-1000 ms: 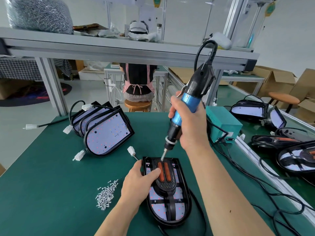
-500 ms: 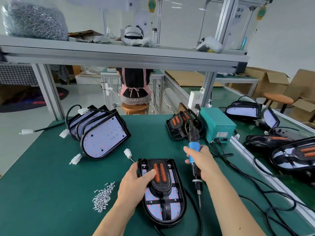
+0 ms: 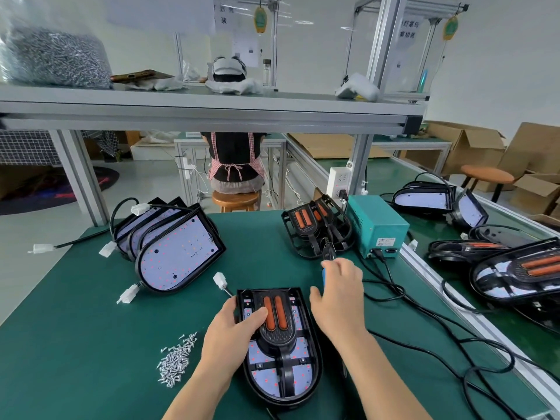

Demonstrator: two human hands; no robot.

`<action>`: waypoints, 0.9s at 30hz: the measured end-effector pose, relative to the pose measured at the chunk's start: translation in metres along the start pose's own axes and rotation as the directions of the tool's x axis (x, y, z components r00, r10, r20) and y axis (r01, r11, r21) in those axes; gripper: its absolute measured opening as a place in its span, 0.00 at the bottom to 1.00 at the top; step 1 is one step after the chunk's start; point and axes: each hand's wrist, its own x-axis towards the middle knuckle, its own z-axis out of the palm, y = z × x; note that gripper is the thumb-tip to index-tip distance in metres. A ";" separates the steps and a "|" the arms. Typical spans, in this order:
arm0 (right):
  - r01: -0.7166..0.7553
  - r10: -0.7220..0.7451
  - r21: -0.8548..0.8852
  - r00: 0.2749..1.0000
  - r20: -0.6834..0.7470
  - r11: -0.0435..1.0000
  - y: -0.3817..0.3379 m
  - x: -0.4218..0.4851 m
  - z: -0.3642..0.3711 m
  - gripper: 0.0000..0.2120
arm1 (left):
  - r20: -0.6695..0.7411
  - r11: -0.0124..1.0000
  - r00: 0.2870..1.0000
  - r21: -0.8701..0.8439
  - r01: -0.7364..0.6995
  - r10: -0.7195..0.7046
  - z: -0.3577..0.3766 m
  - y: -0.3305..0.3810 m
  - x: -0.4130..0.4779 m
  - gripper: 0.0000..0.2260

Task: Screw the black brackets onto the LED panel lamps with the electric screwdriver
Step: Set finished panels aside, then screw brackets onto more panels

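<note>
Now the tool comes down, and driving pauses on this lamp.

A second ago the electric screwdriver (image 3: pixel 324 274) stood upright with its bit at the top of the black bracket (image 3: pixel 277 338). It now sits low over the tabletop (image 3: pixel 91 344), just right of the LED panel lamp (image 3: pixel 263 377) at lower centre. The right hand (image 3: pixel 339 295) mostly hides it, thumb splayed toward the lamp; I cannot tell whether its fingers grip the tool or have let go. The left hand (image 3: pixel 230 331) has not shifted: thumb on the bracket, fingers curled round the lamp's left edge. Probably this unit is finished, or needs another screw from the loose screws (image 3: pixel 175 360) at lower left.
</note>
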 end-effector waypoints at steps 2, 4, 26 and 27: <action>0.117 -0.118 0.125 0.993 -0.001 0.985 -0.010 -0.011 0.002 0.17 | -0.015 1.000 1.000 -0.006 -0.018 0.018 0.000 -0.001 0.000 0.17; 0.091 -0.121 0.257 0.987 0.105 0.962 -0.022 -0.021 0.004 0.15 | -0.034 0.999 0.999 -0.017 -0.030 0.030 0.001 -0.002 0.000 0.17; -0.710 -0.236 0.702 0.692 0.682 -0.054 -0.023 -0.034 -0.003 0.20 | -0.228 0.957 0.929 0.056 -0.286 0.291 0.005 -0.004 -0.011 0.11; -0.710 -0.220 0.699 0.698 0.682 -0.084 -0.024 -0.034 -0.003 0.20 | -0.213 0.959 0.935 0.068 -0.277 0.285 0.004 -0.005 -0.010 0.11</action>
